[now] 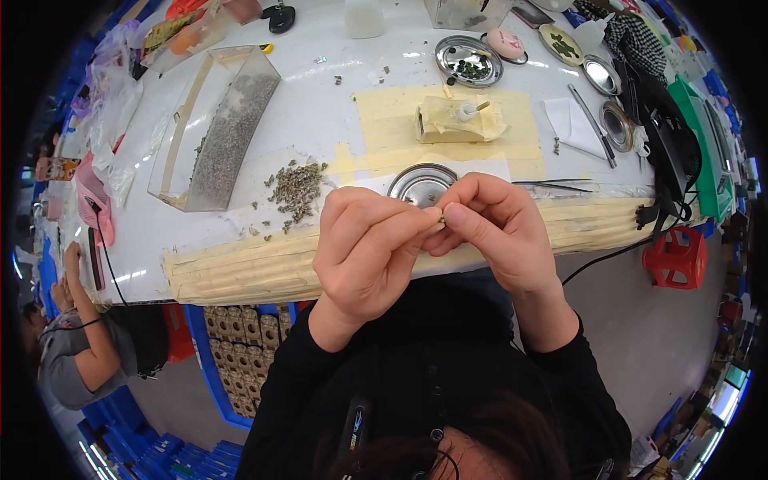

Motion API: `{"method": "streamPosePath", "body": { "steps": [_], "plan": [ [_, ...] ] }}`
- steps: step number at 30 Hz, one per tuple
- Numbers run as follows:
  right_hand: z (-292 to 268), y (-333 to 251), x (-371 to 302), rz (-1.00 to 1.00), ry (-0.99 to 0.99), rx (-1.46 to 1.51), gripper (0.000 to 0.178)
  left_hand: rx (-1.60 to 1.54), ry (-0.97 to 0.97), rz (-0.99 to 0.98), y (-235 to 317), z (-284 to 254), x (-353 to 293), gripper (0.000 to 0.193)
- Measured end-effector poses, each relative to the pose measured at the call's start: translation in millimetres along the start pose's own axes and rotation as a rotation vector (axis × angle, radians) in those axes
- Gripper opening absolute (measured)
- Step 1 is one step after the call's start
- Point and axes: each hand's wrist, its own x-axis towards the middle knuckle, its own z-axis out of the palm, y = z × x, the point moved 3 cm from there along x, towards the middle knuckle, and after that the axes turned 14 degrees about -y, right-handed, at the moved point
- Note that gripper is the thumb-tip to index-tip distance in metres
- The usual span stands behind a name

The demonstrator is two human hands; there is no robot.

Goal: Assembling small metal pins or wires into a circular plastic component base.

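My left hand [364,248] and my right hand [508,232] meet above the front edge of the table. Both are closed in a pinch around one small metal part [442,218], mostly hidden by the fingertips. Just behind the fingers is a round steel dish [416,178] with a few tiny pieces in it. To the left of my left hand lies a loose pile of small metal parts [296,190]. Beyond the dish stands a block wrapped in cream tape [448,120], with a small white piece and a short stick on top.
A clear box [232,132] full of small grey parts stands at the left. Back right are a steel plate [470,62] with dark green pieces, tweezers [560,186], a pen [592,124] and a green tray [696,148]. Another person [92,352] sits far left; a blue crate [216,376] stands below.
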Motion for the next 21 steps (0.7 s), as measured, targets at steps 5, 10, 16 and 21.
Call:
{"method": "streamPosePath", "body": {
  "steps": [5, 10, 16, 21],
  "plan": [
    [-0.6, 9.3, 0.0, 0.029, -0.102, 0.170, 0.014, -0.366, -0.066, -0.041, -7.9, -4.1, 2.1, 0.024],
    [7.9, 9.6, 2.3, -0.075, 0.011, 0.078, 0.014, -0.213, -0.021, -0.070, -7.7, -3.6, -0.8, 0.022],
    [10.9, 0.6, -3.8, -0.160, 0.146, -0.256, 0.009, 0.191, 0.047, 0.043, 2.7, 5.2, -2.5, 0.028],
    [16.0, -11.4, -4.8, -0.350, 0.214, -1.097, 0.010, 0.275, 0.047, 0.055, 0.9, 11.8, -4.4, 0.033]
  ]
}}
